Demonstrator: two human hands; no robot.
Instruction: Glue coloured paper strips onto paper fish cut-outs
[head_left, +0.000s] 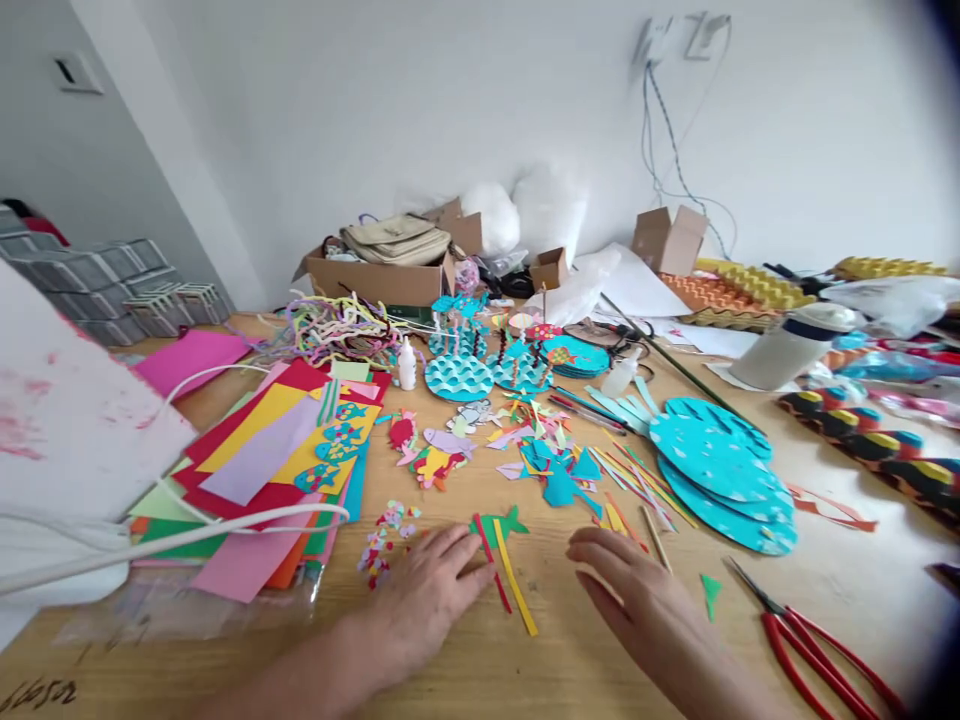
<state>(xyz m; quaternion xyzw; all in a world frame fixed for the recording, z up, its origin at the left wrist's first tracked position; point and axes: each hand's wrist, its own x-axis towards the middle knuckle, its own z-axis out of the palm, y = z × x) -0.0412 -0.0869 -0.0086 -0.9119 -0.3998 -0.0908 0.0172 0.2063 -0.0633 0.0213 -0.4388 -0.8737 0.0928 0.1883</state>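
Note:
A green paper fish [513, 522] lies on the wooden table between my hands. Across it run a red paper strip [503, 588] and a yellow paper strip [517, 590]. My left hand [431, 585] rests to the left of the fish, its fingers loosely bent and apart, fingertips and thumb at the red strip's edge. To the right of the strips, my right hand [630, 580] hovers or rests with fingers stretched out and nothing in them; whether it touches the table I cannot tell. A small green paper scrap [710, 596] lies beyond it, near red-handled scissors [795, 630].
Coloured paper sheets [255, 450] are stacked at left, beside a white cable [247, 520]. Paper dots [386, 535] lie near my left hand. Farther back are paper fish [435, 465], blue scraps [559, 480] and a glue bottle [407, 365]. Blue discs [712, 450] overlap at right.

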